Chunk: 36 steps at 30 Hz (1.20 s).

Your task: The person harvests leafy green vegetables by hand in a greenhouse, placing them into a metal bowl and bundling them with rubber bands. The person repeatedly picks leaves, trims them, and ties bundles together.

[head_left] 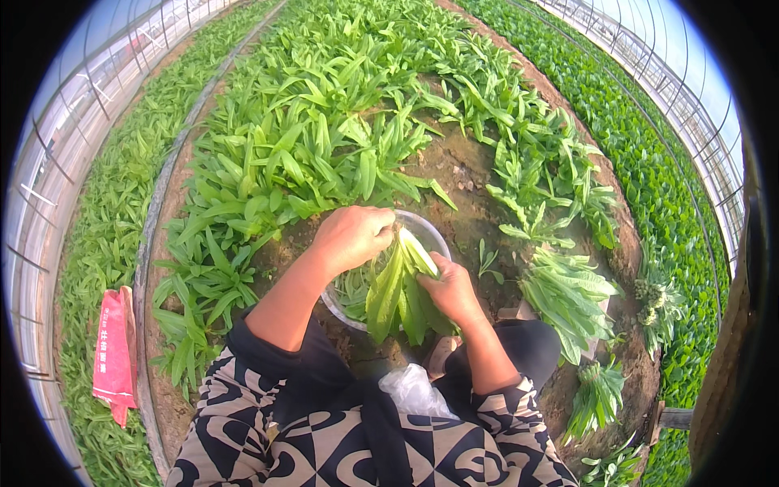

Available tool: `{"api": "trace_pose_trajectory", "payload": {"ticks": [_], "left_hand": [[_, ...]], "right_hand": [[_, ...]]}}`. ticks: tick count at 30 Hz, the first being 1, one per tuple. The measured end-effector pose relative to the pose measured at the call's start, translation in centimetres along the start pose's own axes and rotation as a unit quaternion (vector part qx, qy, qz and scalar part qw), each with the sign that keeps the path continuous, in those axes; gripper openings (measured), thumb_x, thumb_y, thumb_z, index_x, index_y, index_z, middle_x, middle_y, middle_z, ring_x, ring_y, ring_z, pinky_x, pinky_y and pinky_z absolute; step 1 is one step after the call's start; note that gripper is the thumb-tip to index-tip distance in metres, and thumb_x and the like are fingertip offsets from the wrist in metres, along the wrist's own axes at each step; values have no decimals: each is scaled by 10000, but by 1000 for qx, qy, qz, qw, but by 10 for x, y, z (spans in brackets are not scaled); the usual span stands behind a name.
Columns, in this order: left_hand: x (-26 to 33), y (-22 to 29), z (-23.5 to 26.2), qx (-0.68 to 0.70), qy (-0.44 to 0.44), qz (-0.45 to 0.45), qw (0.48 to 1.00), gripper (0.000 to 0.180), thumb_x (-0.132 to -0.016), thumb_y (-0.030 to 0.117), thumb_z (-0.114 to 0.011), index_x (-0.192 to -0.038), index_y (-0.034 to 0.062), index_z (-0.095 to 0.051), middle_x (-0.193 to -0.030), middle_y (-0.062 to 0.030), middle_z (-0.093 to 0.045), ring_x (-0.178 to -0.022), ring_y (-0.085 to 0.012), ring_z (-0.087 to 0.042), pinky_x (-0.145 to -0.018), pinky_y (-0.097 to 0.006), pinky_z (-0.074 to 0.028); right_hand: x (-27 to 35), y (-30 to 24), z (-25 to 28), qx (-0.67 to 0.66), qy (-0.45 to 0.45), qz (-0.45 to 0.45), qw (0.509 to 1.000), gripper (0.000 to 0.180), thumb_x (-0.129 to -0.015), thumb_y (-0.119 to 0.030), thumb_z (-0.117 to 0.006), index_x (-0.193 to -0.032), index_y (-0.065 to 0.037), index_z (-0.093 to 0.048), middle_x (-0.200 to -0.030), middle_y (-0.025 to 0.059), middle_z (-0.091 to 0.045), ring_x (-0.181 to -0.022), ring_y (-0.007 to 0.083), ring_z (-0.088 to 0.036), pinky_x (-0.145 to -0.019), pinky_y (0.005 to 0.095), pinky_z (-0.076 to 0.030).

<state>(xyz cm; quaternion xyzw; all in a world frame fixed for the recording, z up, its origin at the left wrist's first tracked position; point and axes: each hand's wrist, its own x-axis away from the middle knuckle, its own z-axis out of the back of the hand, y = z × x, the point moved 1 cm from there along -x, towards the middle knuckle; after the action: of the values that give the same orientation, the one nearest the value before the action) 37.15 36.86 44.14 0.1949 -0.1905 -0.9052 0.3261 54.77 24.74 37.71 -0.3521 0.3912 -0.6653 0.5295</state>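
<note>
A long-leaved lettuce plant (395, 294) hangs with its pale stem end up and its leaves pointing down toward my lap. My right hand (452, 290) is closed around its side, just below the pale stem. At the stem end, my left hand (355, 237) is closed in a pinch; its fingertips are partly hidden, and they appear to touch the base. Beneath both hands stands a round pale basin (435, 233) with loose green leaves (350, 290) in it. The held plant covers part of the basin.
Rows of growing lettuce (316, 138) spread ahead and left. On the soil to my right lie a pile of lettuce (568, 299) and a smaller bunch (598, 398). A crumpled clear plastic bag (415, 391) rests at my lap. A red bag (115, 349) lies far left.
</note>
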Motion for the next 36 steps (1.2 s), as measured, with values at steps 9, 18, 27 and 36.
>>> {"api": "trace_pose_trajectory", "payload": {"ticks": [9, 18, 27, 36], "left_hand": [[-7, -23, -10, 274, -63, 68, 957, 274, -885, 40, -585, -1157, 33, -621, -943, -77, -676, -736, -221, -652, -700, -329, -508], [-11, -9, -2, 334, -116, 142, 924, 250, -896, -21, -557, -1134, 4, -628, -955, -35, -662, -683, -110, -594, -619, -241, -476], [-6, 10, 4, 491, -208, 29, 846, 344, -875, 15, -624, -1219, 26, -612, -1063, -18, -644, -806, -89, -581, -680, -260, -509], [-11, 7, -13, 306, -100, 50, 946, 178, -837, 96, -693, -996, 29, -647, -815, -11, -646, -691, -76, -570, -629, -252, -487]], "right_hand": [[-3, 8, 2, -162, -79, -61, 982, 325, -844, -4, -648, -1167, -40, -658, -953, 15, -699, -837, 85, -610, -785, 273, -508], [-1, 7, 8, -303, -167, -96, 933, 343, -853, -7, -691, -1193, -23, -653, -1025, 18, -698, -884, 97, -624, -825, 279, -512], [-1, 21, 12, -406, -246, -111, 873, 399, -815, 11, -701, -1207, 2, -628, -1075, 42, -686, -945, 131, -635, -865, 289, -503], [-19, -13, 14, -361, -108, 54, 925, 761, -769, -309, -781, -1394, -11, -465, -1364, 104, -528, -1298, 234, -459, -1124, 372, -294]]}}
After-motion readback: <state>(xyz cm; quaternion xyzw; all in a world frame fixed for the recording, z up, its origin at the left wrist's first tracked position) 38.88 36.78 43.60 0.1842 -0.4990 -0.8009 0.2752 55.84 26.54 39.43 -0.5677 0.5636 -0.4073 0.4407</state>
